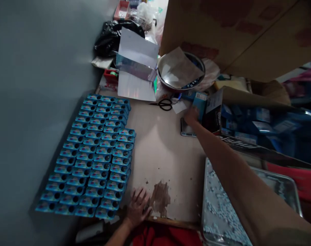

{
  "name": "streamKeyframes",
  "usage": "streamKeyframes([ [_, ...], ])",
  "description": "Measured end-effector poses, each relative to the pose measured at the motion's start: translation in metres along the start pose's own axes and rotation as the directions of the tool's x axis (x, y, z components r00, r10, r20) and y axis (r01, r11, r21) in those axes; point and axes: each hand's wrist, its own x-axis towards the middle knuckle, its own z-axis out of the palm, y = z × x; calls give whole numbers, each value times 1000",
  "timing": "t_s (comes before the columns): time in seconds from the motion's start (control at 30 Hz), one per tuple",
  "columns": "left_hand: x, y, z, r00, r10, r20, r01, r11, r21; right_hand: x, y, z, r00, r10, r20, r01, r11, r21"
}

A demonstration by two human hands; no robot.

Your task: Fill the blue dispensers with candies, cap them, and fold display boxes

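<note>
My left hand (138,206) rests with fingers spread on the near edge of the table, next to the rows of small blue boxes (100,148), and holds nothing. My right hand (191,115) reaches across to the far right of the table. It is over a flat silver device (187,128) and close against a blue carton (200,101). Blur hides its fingers, so I cannot tell whether it grips the carton.
Black scissors (165,104) lie near a metal bowl (165,82) and an open white box (137,85). On the right, a cardboard box (250,143) holds blue packages. Below it, a metal tray (206,201) contains small pale-blue pieces. A wall stands at left.
</note>
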Motion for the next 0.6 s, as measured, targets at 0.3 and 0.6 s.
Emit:
streamKeyframes([
  [0.3,5,-2,0,999,-32,-7,31,997,-69,-27,13,-15,952,296,75,-295,955,-27],
  [0.6,5,-3,3,998,-58,-22,54,990,-133,-35,10,-13,848,515,126,-519,855,0],
])
